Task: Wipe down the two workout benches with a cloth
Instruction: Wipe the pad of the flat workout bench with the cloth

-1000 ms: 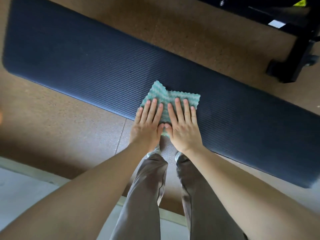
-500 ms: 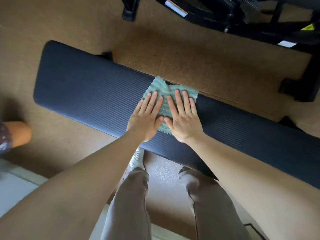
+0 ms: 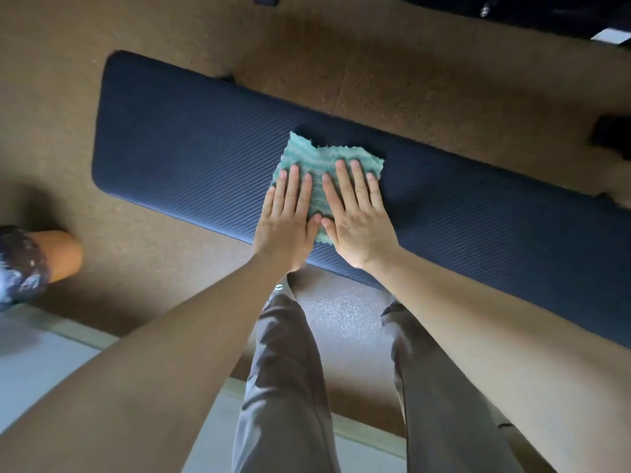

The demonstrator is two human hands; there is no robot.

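Brown speckled floor point(image 3: 426, 80) meets a pale strip point(image 3: 41, 363); dark equipment point(image 3: 546, 11) behind.

Bench pad point(image 3: 191, 145) laid slantwise across floor point(image 3: 426, 87), left end farther, right end nearer. Cloth point(image 3: 321, 158) spread on pad near middle, toward far edge. Left hand point(image 3: 288, 216) and right hand point(image 3: 358, 216) pressed flat on cloth, side by side, thumbs nearly touching. Legs point(image 3: 283, 370) placed before pad's near edge. Frame point(image 3: 546, 11) seen behind, upper right.

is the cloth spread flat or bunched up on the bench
Mostly spread flat: the cloth lies open on the bench, pinned under the left hand and right hand.
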